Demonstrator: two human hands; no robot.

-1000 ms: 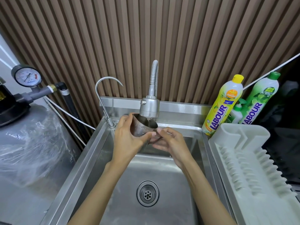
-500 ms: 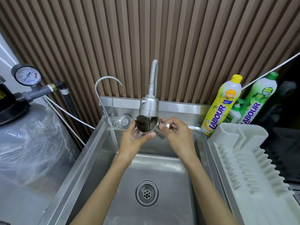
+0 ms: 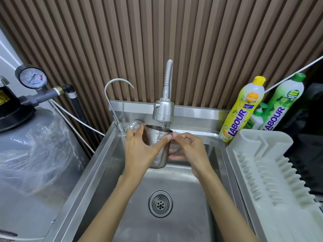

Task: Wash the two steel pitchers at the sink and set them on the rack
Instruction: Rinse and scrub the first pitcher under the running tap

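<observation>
The left hand [image 3: 139, 152] is gripping the pitcher [image 3: 158, 147] upright, the right hand [image 3: 188, 151] at 3 o'clock pinching its handle, so tap [image 3: 164, 112] water is filling it.

"LABOUR" on yellow bottle [image 3: 242, 109], "LABOUR" on green bottle [image 3: 281, 103]

Over the stainless steel sink basin [image 3: 108, 172], my left hand [image 3: 139, 152] and right hand [image 3: 190, 152] hold the steel measuring pitcher [image 3: 158, 149] between them, upright, directly beneath the flexible-neck spray faucet head [image 3: 163, 110]. The thin curved gooseneck tap [image 3: 113, 95] stands at the basin's back left corner. The round drain strainer [image 3: 160, 203] lies in the basin floor nearer me. The ridged plastic dish rack [image 3: 272, 180] sits right of the basin; behind it stand two plastic dish-soap bottles [image 3: 242, 110].
</observation>
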